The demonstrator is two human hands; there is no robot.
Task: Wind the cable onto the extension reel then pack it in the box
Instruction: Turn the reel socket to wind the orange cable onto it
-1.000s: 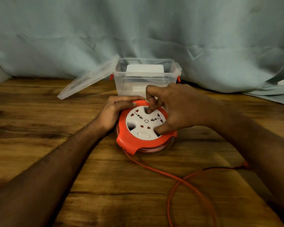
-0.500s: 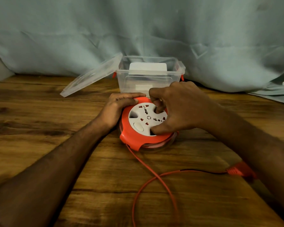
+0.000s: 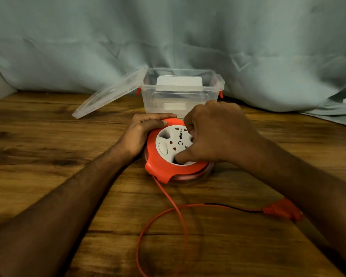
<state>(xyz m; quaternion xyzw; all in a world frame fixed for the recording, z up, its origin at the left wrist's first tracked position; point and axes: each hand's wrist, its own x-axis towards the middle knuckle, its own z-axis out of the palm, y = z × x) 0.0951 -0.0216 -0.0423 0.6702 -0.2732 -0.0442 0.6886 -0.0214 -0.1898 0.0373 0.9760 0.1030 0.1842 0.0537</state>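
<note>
An orange extension reel (image 3: pixel 162 168) with a white socket disc (image 3: pixel 169 141) lies flat on the wooden table (image 3: pixel 48 156). My left hand (image 3: pixel 142 130) clasps the reel's left rim. My right hand (image 3: pixel 214 132) lies over the disc, fingers and thumb pressed into its recesses. An orange cable (image 3: pixel 169 198) leaves the reel's front, loops toward me and ends in an orange plug (image 3: pixel 282 210) at the right. A clear plastic box (image 3: pixel 180 92) stands open just behind the reel.
The box's clear lid (image 3: pixel 110 94) leans from the table against the box's left side. A white object (image 3: pixel 179 81) shows inside the box. A pale blue-green cloth (image 3: pixel 168 41) hangs along the back and spills onto the table at far right.
My right hand has turned the white disc; its oval button went from front to left. The loose cable loop has shrunk and the plug has slid closer and into full view.
</note>
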